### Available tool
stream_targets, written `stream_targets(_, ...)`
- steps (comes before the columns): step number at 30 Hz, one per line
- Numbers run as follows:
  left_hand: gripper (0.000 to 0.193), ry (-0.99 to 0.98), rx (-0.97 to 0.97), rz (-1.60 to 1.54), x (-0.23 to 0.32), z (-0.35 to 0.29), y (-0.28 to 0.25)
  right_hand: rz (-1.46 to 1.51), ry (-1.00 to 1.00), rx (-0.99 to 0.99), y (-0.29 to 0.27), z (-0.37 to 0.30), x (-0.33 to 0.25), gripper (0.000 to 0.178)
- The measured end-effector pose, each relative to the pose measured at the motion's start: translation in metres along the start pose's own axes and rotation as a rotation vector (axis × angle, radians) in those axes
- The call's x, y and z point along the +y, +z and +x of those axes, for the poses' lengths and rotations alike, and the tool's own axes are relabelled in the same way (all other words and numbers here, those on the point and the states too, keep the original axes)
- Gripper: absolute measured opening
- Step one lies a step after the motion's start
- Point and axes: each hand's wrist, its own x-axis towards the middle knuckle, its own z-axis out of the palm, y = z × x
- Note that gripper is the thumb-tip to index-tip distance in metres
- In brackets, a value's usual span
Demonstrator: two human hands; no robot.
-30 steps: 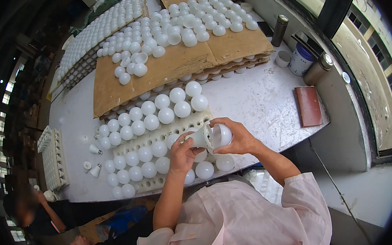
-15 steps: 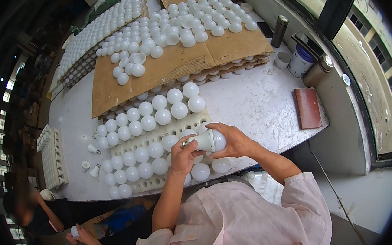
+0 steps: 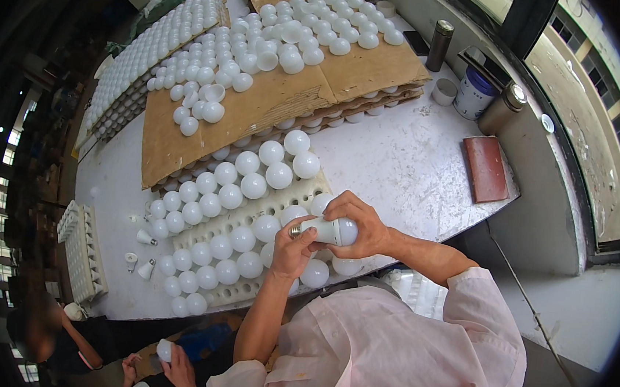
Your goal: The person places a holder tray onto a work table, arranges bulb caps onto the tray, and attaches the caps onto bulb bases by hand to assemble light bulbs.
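Observation:
Above the tray's near right part I hold a white LED light bulb (image 3: 324, 231) in both hands, lying sideways. My left hand (image 3: 293, 252) is closed around its housing near the metal screw base, which points left. Wrapped round the other end, my right hand (image 3: 363, 229) grips it by the milky dome. Below is a pale tray (image 3: 258, 208) with rows of holes, filled with several lines of round white bulb domes (image 3: 251, 264). My hands hide part of these rows. Loose bulb housings (image 3: 146, 268) lie on the table left of the tray.
Brown cardboard sheets (image 3: 242, 124) carry many white domes behind the tray. More stacked trays (image 3: 121, 122) stand at the far left, another tray (image 3: 87, 255) nearer. Flasks (image 3: 440, 46), a tub (image 3: 475, 94) and a red-brown notebook (image 3: 485, 170) line the right. A co-worker's hands (image 3: 175, 368) show lower left.
My right hand has shifted its grip further over the bulb, with fingers now curled across its housing. The co-worker's hands moved right, holding a white bulb piece.

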Motion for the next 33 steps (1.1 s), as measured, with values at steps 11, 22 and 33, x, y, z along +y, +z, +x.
stream_targets(11, 0.037, 0.050, 0.042, 0.058, -0.004, 0.009, 0.003, 0.017, 0.052, -0.004, -0.002, 0.002, 0.004, 0.049)
stream_targets(22, 0.033, -0.077, 0.226, 0.041, 0.002, 0.007, -0.020, 0.225, 0.308, -0.154, 0.005, 0.009, 0.022, 0.100)
stream_targets(33, 0.052, -0.141, 0.310, -0.008, 0.021, -0.023, -0.054, 0.115, 0.199, -0.263, 0.051, 0.022, 0.019, 0.081)
